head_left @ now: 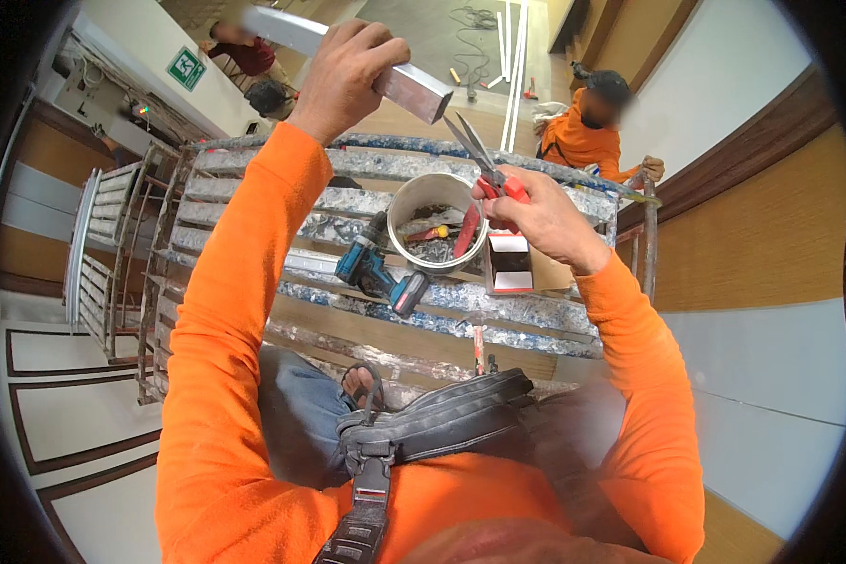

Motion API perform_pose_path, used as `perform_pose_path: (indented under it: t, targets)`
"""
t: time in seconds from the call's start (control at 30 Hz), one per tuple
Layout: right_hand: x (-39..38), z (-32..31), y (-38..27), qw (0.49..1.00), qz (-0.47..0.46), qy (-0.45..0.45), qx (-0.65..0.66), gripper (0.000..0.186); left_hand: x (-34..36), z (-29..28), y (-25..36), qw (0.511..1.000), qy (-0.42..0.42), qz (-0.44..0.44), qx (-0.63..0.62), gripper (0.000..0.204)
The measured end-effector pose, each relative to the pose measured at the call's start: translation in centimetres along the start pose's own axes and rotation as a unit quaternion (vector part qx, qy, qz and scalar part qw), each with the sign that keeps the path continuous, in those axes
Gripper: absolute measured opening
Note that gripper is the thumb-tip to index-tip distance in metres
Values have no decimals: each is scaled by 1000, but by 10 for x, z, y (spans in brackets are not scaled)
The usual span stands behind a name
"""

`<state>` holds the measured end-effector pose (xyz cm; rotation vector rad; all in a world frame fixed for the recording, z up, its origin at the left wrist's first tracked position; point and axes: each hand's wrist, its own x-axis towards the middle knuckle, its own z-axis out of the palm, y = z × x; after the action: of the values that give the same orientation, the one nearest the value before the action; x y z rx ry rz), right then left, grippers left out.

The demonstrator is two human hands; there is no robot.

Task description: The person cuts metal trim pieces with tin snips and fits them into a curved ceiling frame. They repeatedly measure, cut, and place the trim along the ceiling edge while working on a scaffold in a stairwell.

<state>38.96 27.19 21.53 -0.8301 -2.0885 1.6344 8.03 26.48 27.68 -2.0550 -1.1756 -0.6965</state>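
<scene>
My left hand (346, 77) is raised at the upper middle, its fingers wrapped over a length of silvery metal channel (415, 92). One end of the channel points down to the right, toward the snips. In my right hand (556, 221) is a pair of red-handled tin snips (477, 148). Their blades point up and left, slightly parted, close to the channel's cut end; whether they touch it I cannot tell. Below the snips stands a white bucket (400, 211) with screws, a yellow-and-red tool and a red-handled item inside. A blue cordless drill (367, 263) lies against its left side.
A small open box (510, 265) sits right of the bucket. Everything rests on a paint-spattered slatted scaffold platform (301, 305) with gaps between slats. Beyond its far edge, a person in orange (578, 136) holds the scaffold frame. Long white strips (515, 75) lie on the floor below.
</scene>
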Motion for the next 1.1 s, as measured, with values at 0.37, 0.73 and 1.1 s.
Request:
perform_pose_path:
  t: [0.37, 0.73, 1.1]
  targets:
    - [-1, 12, -7, 997, -13, -18, 73, 32, -7, -2, 29, 999, -25, 21, -43, 23]
    - [-6, 10, -7, 987, 56, -86, 128, 26, -17, 2, 30, 998, -39, 39, -38, 28]
    - [-8, 32, -14, 989, -3, -44, 142, 21, -11, 4, 12, 831, 332, -309, -323, 30]
